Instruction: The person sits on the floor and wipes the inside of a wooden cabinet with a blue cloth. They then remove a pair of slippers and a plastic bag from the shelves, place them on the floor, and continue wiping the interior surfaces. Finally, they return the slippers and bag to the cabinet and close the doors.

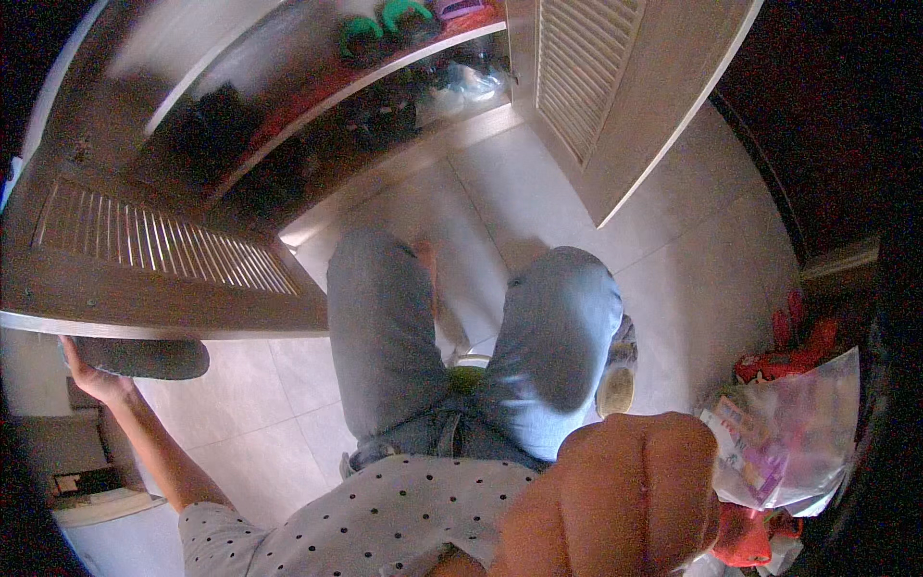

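Observation:
At the far left, my left hand (96, 383) grips one end of a dark, flat-soled shoe (159, 358). The shoe lies just under the lower edge of the louvred left cabinet door (168, 240), which partly covers it. Close in front of me at the lower right, my right hand (639, 490) is closed with its fingers curled in. Whether anything is inside that fist is hidden. Beyond my knees stands the open shoe cabinet (356, 135), with green shoes (409, 19) on an upper shelf and dark shoes (385, 125) lower down.
The louvred right door (596, 96) stands swung outward over the tiled floor (683, 240). A worn shoe (616, 389) rests beside my right leg. A clear plastic bag (808, 433) and red items (745, 539) lie at the right. Lower left is a white bin-like container (120, 539).

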Demonstrator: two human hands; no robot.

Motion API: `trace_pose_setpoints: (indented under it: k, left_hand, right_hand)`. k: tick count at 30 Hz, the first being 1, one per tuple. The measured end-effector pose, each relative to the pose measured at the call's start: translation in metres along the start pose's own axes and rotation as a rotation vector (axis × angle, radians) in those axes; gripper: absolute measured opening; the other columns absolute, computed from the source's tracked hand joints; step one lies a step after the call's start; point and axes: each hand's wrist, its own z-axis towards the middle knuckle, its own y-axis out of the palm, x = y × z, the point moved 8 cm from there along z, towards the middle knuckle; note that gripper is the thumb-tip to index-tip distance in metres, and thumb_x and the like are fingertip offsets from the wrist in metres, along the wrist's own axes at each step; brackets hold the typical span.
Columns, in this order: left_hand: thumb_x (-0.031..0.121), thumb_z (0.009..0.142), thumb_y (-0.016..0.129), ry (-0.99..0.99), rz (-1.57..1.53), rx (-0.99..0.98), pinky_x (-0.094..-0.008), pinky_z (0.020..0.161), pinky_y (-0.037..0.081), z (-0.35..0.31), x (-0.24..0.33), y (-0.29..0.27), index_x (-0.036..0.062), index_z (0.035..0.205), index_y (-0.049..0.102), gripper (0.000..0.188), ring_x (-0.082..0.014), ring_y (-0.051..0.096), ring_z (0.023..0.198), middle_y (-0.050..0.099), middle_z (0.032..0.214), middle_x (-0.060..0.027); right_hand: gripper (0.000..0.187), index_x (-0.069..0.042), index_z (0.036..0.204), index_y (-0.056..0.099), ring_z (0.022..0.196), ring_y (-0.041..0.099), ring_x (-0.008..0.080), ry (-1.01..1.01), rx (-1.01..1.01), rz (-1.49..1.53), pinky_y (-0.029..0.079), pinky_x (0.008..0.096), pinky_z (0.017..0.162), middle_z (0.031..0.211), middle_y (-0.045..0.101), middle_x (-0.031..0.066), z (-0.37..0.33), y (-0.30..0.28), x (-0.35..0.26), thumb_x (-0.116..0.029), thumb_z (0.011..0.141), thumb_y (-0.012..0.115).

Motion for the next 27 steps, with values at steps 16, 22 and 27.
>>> trace_pose_setpoints:
  k: [16, 22, 27]
  left_hand:
    - [0.030, 0.083, 0.049, 0.188, 0.163, -0.113, -0.0378, 0.086, 0.038, 0.018, 0.009, -0.017, 0.0003, 0.116, 0.045, 0.044, -0.0246, 0.048, 0.102, 0.049, 0.114, -0.0127]
    - [0.029, 0.083, 0.049, 0.072, 0.070, -0.043, -0.0382, 0.085, 0.040, 0.006, 0.000, -0.015, -0.0005, 0.115, 0.046, 0.044, -0.0242, 0.049, 0.100, 0.050, 0.113, -0.0104]
    - [0.028, 0.083, 0.049, 0.094, 0.065, -0.107, -0.0355, 0.078, 0.042, 0.012, 0.004, -0.008, 0.0013, 0.114, 0.046, 0.041, -0.0201, 0.051, 0.092, 0.053, 0.105, -0.0072]
  right_hand:
    - [0.018, -0.006, 0.071, 0.053, 0.056, 0.047, 0.0142, -0.691, -0.154, -1.219, 0.035, 0.0272, 0.045, 0.071, 0.051, 0.0042, 0.008, 0.029, 0.009, -0.014, 0.060, 0.065]
    - [0.016, -0.008, 0.070, 0.051, 0.055, 0.044, 0.0129, -0.814, -0.275, -1.428, 0.032, 0.0266, 0.044, 0.068, 0.047, 0.0037, 0.009, 0.042, 0.005, -0.009, 0.061, 0.064]
    - [0.013, -0.008, 0.067, 0.050, 0.054, 0.043, 0.0129, -0.828, -0.355, -1.337, 0.032, 0.0264, 0.043, 0.066, 0.047, 0.0037, 0.000, 0.049, -0.008, -0.008, 0.062, 0.062]
